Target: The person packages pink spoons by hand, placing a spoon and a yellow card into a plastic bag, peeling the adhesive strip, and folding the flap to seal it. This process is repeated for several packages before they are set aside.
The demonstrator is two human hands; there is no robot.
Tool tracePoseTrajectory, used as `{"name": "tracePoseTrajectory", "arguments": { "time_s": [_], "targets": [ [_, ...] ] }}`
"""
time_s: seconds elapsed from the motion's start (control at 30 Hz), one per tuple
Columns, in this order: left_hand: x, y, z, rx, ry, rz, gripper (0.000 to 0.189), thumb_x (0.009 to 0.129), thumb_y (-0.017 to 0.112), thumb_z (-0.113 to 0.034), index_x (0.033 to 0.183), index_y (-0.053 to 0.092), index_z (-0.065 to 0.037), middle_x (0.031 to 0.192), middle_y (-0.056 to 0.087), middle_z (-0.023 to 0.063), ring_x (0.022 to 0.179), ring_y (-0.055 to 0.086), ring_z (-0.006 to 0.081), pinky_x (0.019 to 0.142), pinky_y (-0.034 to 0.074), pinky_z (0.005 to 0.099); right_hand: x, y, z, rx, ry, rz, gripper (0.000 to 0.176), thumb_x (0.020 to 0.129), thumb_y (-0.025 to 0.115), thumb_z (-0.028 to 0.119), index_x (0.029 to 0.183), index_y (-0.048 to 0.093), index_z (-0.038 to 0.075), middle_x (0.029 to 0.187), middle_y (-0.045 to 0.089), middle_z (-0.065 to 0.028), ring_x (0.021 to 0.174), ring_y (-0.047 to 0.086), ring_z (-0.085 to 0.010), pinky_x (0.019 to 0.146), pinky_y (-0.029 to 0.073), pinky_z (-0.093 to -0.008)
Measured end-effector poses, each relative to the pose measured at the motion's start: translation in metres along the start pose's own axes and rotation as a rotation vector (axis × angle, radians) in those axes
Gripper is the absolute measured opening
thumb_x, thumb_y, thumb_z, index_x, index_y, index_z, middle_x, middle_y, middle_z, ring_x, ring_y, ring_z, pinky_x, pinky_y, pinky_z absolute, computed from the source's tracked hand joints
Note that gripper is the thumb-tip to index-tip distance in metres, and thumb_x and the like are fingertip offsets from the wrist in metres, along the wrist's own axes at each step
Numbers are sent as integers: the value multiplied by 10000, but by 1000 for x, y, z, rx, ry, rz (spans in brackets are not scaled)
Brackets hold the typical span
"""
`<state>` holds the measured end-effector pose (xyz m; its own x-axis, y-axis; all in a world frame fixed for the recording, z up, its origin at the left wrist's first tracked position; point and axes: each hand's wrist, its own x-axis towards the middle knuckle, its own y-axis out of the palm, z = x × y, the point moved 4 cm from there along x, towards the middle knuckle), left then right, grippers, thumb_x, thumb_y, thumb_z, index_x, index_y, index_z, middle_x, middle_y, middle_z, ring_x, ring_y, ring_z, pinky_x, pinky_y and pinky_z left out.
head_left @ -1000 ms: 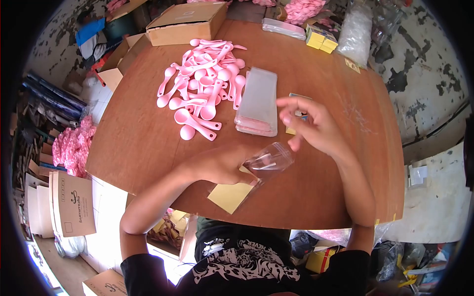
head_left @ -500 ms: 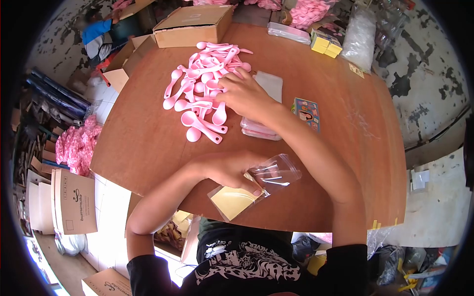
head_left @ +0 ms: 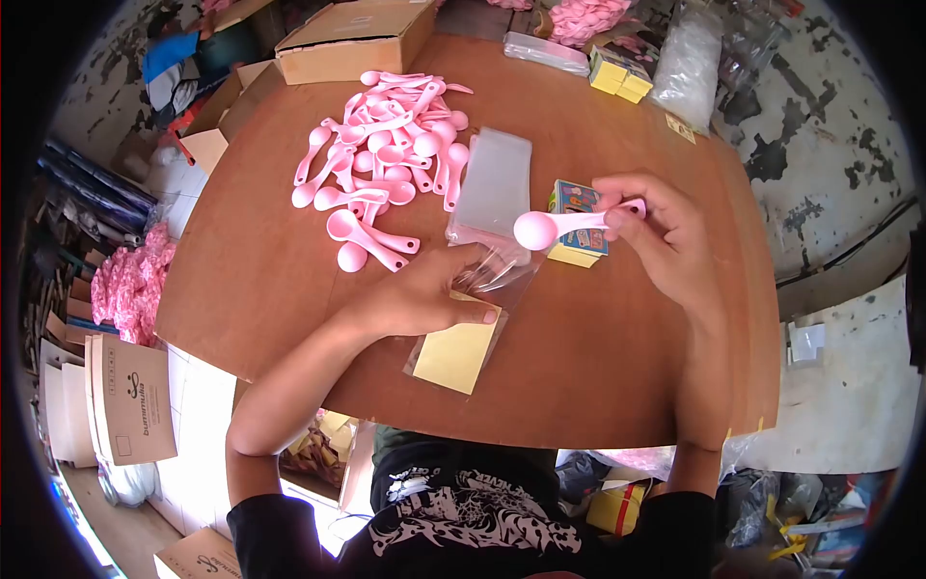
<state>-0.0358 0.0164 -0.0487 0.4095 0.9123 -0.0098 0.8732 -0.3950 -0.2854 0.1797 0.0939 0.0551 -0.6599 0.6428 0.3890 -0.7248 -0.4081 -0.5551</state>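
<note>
The right hand [head_left: 666, 241] pinches a pink spoon [head_left: 571, 222] by the end of its handle, bowl to the left and rounded back up; the spoon hangs over the card stack [head_left: 579, 258], right of the bag mouth. The left hand [head_left: 420, 294] presses its thumb on a yellow card [head_left: 451, 355] in a clear bag [head_left: 513, 280] at the near side of the table [head_left: 617, 376]; its other fingers reach towards the bag mouth, mostly hidden, so I cannot tell how they grip, nor whether the thumb lies over or under the film.

For this step, a steady thumb should stop the card sliding; a light pinch at the handle's tip leaves the bowl free to turn; the film probably creases easily, so the fingers do best to spread its mouth gently.

By count: two hands; one spoon held; one bag held, with one card seen in it; one card stack; one bag stack [head_left: 494, 183], its layers too thin to count; one spoon pile [head_left: 391, 145] to the far left, too tangled for a sure number.
</note>
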Motion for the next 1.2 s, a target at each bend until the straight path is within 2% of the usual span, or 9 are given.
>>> {"name": "tracePoseTrajectory", "arguments": {
  "time_s": [0.1,0.3,0.4,0.63,0.7,0.83,1.07,1.13,1.2],
  "targets": [
    [-1,4,-3,41,-19,23,544,816,754,-117,1277,510,35,1150,639,161,1015,635,217,877,494,344,2,-7,-11,73,60,-42,228,910,615,15,1135,635,-16,956,662,-43,863,607,-74,756,494,-222],
    [-3,10,-8,-21,79,30,424,893,702,-165,1234,537,25,1016,657,105,939,624,145,816,492,310,3,26,-29,264,236,186,253,918,618,13,1169,606,-20,975,639,-53,866,607,-89,759,505,-230],
    [-3,11,-7,-10,53,-13,413,1043,436,-372,1123,604,-3,910,654,64,849,580,106,776,482,309,5,42,-27,393,205,55,262,848,691,-27,1095,603,-15,864,639,-39,728,610,-60,612,494,-209],
    [3,17,14,-163,143,-131,430,1055,393,-376,1043,610,-5,830,639,77,780,581,137,740,481,335,-2,61,-24,266,188,-181,256,789,786,26,968,609,-21,802,676,-56,667,609,-47,571,482,-195],
    [2,16,9,37,245,-203,428,1059,379,-357,1026,609,2,821,640,100,767,590,157,735,483,349,-3,62,-21,270,189,-197,246,791,787,29,956,612,-20,787,678,-57,662,610,-48,567,482,-196],
    [-4,21,-3,-19,200,-201,425,1060,377,-344,1014,609,9,784,639,106,726,596,168,705,489,346,-4,59,-13,293,240,-249,220,800,783,33,947,628,-20,770,680,-60,649,612,-53,560,485,-197],
    [-6,17,-8,-8,212,-291,405,1060,388,-316,1136,611,14,696,617,68,627,585,146,605,480,323,-9,69,-24,353,248,-258,153,807,786,76,854,670,-11,796,675,-68,660,621,-86,566,484,-230],
    [-7,14,-8,16,196,-304,397,1061,392,-301,1163,605,18,710,627,66,642,594,138,603,479,319,-7,72,-7,-111,-174,-156,133,794,783,97,816,683,12,886,654,-81,757,633,-161,644,486,-283],
    [-6,15,-4,-26,154,-275,387,1057,412,-259,1264,563,32,851,636,33,835,590,117,763,474,292,-8,74,-3,-162,-205,-206,121,778,778,96,817,689,24,913,633,-82,794,617,-196,673,479,-308]
  ]
}}
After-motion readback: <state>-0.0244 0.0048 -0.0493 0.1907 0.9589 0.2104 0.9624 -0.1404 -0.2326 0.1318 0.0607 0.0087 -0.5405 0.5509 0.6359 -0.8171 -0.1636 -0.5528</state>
